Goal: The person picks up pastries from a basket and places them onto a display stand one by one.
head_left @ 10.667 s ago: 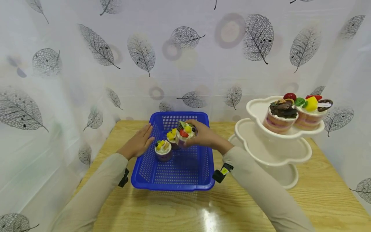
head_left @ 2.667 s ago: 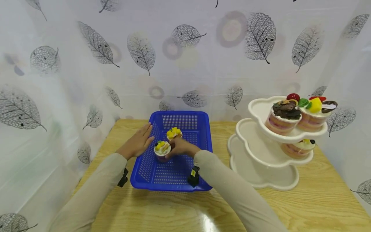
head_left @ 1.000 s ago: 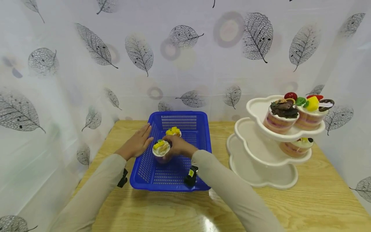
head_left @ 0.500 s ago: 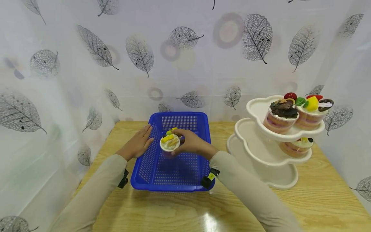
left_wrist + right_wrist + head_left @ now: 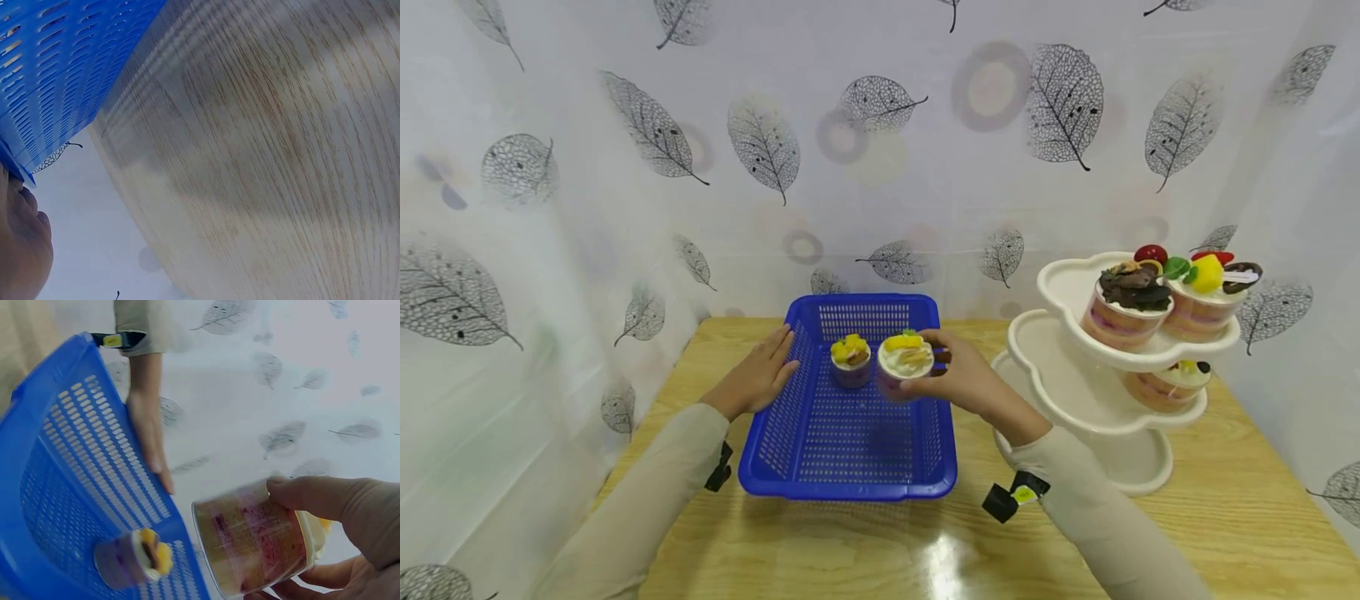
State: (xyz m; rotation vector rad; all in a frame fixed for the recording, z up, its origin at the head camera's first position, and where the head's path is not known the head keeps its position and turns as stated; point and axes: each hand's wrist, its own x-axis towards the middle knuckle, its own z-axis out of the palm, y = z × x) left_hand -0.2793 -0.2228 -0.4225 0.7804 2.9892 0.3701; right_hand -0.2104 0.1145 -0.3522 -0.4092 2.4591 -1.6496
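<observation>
My right hand [image 5: 958, 375] grips a clear dessert cup [image 5: 904, 367] by its side, raised over the right part of the blue basket [image 5: 850, 487]. White cream and yellow fruit top this cup; in the right wrist view its layered pink and tan side [image 5: 253, 540] shows between thumb and fingers. Another dessert cup with yellow cubes [image 5: 851, 362] stands inside the basket, left of the held one. My left hand [image 5: 752, 375] rests with straight fingers along the basket's left rim. Seen from the left wrist, that hand [image 5: 22, 244] lies against the rim from outside.
A white three-tier stand [image 5: 1060, 375] with cloud-shaped trays is on the right of the wooden table [image 5: 820, 550]. Two dessert cups, one chocolate-topped [image 5: 1129, 304], sit on its top tray, and a third cup [image 5: 1168, 385] on the middle tray. A leaf-patterned curtain [image 5: 880, 183] hangs behind.
My right hand took the cream-topped cup from the basket's left side, lifted it and carried it right. Earlier, another cup went onto the stand's middle tray. The left hand has stayed at the rim.
</observation>
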